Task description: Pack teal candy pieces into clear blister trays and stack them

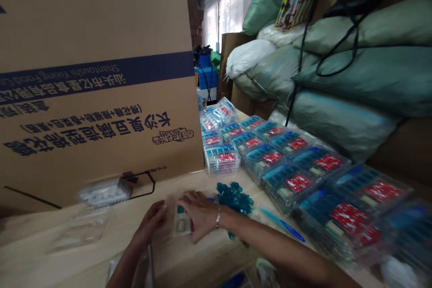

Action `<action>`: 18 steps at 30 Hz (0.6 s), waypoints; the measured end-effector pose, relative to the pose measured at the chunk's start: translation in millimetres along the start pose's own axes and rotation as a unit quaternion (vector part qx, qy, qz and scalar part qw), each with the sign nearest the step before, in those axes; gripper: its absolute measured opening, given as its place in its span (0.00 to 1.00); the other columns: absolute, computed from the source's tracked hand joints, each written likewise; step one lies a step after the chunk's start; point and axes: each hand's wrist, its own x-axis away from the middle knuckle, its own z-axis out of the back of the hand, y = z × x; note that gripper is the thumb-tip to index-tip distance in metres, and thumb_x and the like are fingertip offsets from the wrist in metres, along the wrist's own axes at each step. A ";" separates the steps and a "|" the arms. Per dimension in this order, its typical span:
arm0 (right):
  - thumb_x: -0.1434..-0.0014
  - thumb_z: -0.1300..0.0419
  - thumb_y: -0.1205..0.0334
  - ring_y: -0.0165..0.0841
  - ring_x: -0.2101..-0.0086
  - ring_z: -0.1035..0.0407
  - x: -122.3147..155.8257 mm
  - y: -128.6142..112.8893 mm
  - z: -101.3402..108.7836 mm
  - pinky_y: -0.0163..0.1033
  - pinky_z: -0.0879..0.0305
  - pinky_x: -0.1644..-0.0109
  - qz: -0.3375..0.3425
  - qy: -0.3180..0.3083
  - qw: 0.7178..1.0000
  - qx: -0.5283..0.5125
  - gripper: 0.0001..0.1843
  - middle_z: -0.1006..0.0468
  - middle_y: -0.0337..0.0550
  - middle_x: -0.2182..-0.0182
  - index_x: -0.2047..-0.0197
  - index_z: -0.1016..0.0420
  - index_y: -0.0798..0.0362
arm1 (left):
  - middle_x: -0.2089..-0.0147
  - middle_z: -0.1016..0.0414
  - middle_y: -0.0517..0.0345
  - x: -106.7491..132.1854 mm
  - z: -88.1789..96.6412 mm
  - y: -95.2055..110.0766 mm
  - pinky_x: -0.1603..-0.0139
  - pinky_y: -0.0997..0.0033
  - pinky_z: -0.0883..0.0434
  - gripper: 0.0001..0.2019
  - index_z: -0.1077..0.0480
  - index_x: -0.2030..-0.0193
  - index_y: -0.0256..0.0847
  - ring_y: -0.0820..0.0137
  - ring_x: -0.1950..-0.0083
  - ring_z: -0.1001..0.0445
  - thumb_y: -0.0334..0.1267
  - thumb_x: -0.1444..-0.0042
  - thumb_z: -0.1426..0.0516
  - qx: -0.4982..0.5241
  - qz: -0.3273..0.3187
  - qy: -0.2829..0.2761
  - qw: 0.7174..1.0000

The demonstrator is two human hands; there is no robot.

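Observation:
My left hand (151,221) and my right hand (200,214) meet over a small transparent plastic pack (182,221) with a teal and red label. Both hands grip its edges, and motion blur softens them. A metal bracelet (218,217) circles my right wrist. Just past my right hand lies a heap of small teal foil-wrapped pieces (234,199). A blue pen (282,224) lies to the right of my right forearm.
Several stacks of transparent plastic boxes (286,175) with blue and red labels cover the table's right side. A large printed cardboard carton (94,76) stands at the left. A transparent plastic tray (81,229) lies on the tan table (199,261). Stuffed green sacks (354,76) rise behind.

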 end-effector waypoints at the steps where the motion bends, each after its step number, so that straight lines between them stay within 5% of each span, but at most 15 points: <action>1: 0.73 0.30 0.49 0.44 0.53 0.40 11.1 8.2 20.8 0.47 0.41 0.49 -0.001 0.017 1.000 0.006 0.52 0.37 0.51 0.51 0.44 0.42 0.54 | 0.63 0.26 0.55 2.1 2.7 1.9 0.62 0.69 0.29 0.31 0.32 0.53 0.37 0.68 0.64 0.26 0.57 0.61 0.40 0.016 0.018 -0.009 1.000; 5: 0.69 0.31 0.58 0.47 0.52 0.41 38.7 73.2 108.3 0.49 0.42 0.49 -0.109 0.092 0.984 0.105 0.47 0.37 0.54 0.50 0.44 0.41 0.56 | 0.60 0.26 0.52 7.6 4.5 11.3 0.57 0.65 0.30 0.34 0.32 0.52 0.38 0.66 0.61 0.27 0.61 0.62 0.41 -0.023 0.050 -0.028 0.998; 9: 0.67 0.32 0.61 0.49 0.50 0.42 8.4 153.6 159.0 0.51 0.44 0.48 -0.181 0.080 0.966 0.168 0.47 0.38 0.55 0.49 0.43 0.41 0.58 | 0.53 0.27 0.52 5.0 -1.4 11.0 0.51 0.63 0.31 0.32 0.30 0.54 0.41 0.60 0.50 0.30 0.58 0.66 0.38 -0.046 0.037 -0.017 0.998; 14: 0.65 0.31 0.62 0.43 0.49 0.42 -65.4 203.4 156.6 0.44 0.45 0.45 -0.109 0.054 0.981 0.153 0.43 0.36 0.50 0.48 0.43 0.38 0.56 | 0.56 0.25 0.52 -12.0 2.7 -17.1 0.50 0.61 0.30 0.33 0.29 0.56 0.43 0.57 0.49 0.30 0.59 0.69 0.38 -0.060 0.031 0.013 0.998; 18: 0.64 0.31 0.64 0.33 0.55 0.37 -87.4 213.8 139.0 0.35 0.41 0.49 -0.080 0.068 0.988 0.115 0.32 0.30 0.41 0.53 0.52 0.30 0.55 | 0.60 0.24 0.54 -26.3 9.2 -41.3 0.52 0.60 0.30 0.33 0.30 0.55 0.43 0.57 0.52 0.28 0.61 0.66 0.41 -0.079 0.006 0.014 0.997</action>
